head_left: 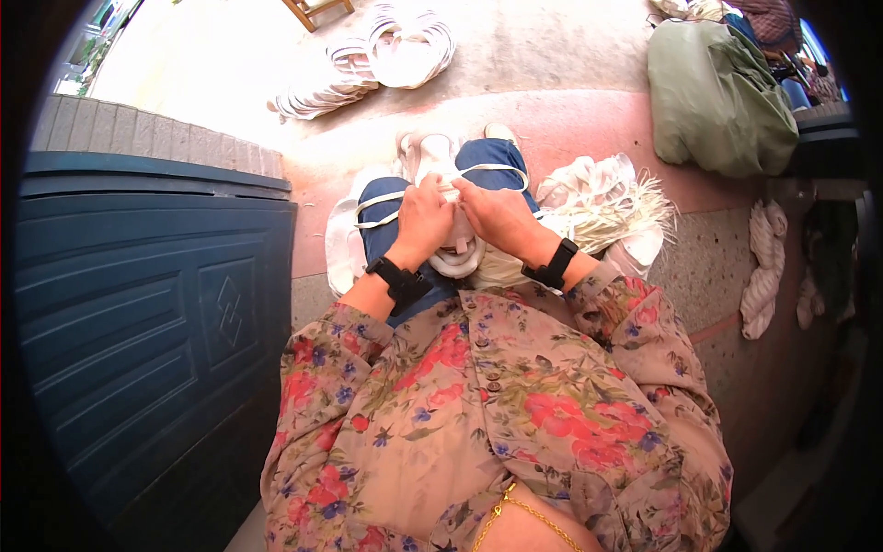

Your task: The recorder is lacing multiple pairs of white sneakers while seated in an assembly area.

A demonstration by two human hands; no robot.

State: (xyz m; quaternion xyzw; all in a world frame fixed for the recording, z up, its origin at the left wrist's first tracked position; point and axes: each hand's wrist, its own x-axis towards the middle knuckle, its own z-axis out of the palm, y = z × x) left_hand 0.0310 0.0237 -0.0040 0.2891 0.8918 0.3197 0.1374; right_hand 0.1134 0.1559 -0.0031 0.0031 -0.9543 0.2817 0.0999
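Both hands meet over my lap, between the knees of my blue trousers. My left hand (pixel 426 224) is closed, its fingers pinching a flat white cord (pixel 378 222) that trails over my left knee. Close beside it, my right hand (pixel 504 221) is closed on the same white stuff, thumb toward the left hand. Another length of white cord (pixel 498 167) loops over my right knee. Just below the hands lies a thick white loop (pixel 457 261). My fingers hide how the cords meet between them.
A pile of white cords with frayed ends (pixel 618 204) lies right of my knees. Coiled white bundles (pixel 405 46) rest on the ground ahead. A green sack (pixel 717 99) stands far right, a twisted white bundle (pixel 763 269) nearer. A blue panelled door (pixel 138 313) is at left.
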